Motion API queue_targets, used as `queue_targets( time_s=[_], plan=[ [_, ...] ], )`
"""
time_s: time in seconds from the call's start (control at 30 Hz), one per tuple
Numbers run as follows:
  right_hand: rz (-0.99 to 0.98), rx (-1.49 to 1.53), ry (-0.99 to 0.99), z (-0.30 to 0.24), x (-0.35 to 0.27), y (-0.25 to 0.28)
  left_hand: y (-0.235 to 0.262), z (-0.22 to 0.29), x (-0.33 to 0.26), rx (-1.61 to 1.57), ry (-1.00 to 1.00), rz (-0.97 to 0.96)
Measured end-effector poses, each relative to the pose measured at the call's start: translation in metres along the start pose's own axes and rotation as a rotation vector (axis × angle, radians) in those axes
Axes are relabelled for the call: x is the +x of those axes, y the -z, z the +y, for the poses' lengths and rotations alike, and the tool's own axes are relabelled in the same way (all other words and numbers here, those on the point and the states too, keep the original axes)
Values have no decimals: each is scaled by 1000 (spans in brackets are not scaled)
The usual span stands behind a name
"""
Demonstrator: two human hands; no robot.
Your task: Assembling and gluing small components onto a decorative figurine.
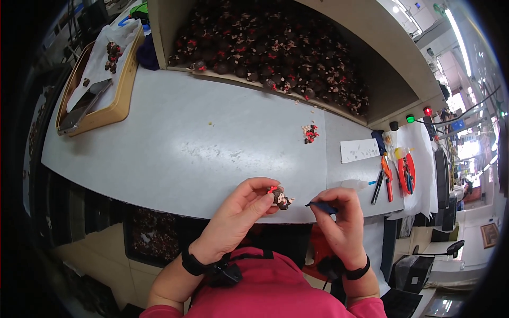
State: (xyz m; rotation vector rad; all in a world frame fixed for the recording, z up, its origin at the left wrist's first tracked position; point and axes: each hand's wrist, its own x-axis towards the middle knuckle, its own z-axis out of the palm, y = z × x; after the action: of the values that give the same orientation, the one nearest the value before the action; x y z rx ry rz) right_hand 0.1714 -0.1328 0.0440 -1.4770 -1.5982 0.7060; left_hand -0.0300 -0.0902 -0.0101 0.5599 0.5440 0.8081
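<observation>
Near the table's front edge, my left hand [245, 205] pinches a small doll figurine [281, 198] with dark brown hair, a light face and a red bow. My right hand [342, 217] is a short way to its right, closed on a piece of dark blue cloth [322, 207]. A pointed corner of the cloth sticks out toward the figurine, and the two do not touch. Part of the cloth is hidden by my fingers.
An open bin [275, 53] heaped with similar figurines stands at the back. Small red and pale pieces [310, 134] lie before it. At right are a white card [359, 151], pens [378, 186], a small bottle [355, 184] and a red tray [406, 172]. A tan tray [123, 98] sits far left.
</observation>
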Motion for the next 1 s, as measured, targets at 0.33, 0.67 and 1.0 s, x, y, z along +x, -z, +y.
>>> queue_targets(
  time_s=[0.33,0.67,1.0],
  plan=[
    [-104,-101,29,-9,3,-7,-1,1,-1,26,10,12],
    [-147,-214,162,-7,7,-11,-1,-1,0,-10,-14,0],
    [-104,-132,52,-9,3,-8,-2,1,-1,0,1,10]
  ],
)
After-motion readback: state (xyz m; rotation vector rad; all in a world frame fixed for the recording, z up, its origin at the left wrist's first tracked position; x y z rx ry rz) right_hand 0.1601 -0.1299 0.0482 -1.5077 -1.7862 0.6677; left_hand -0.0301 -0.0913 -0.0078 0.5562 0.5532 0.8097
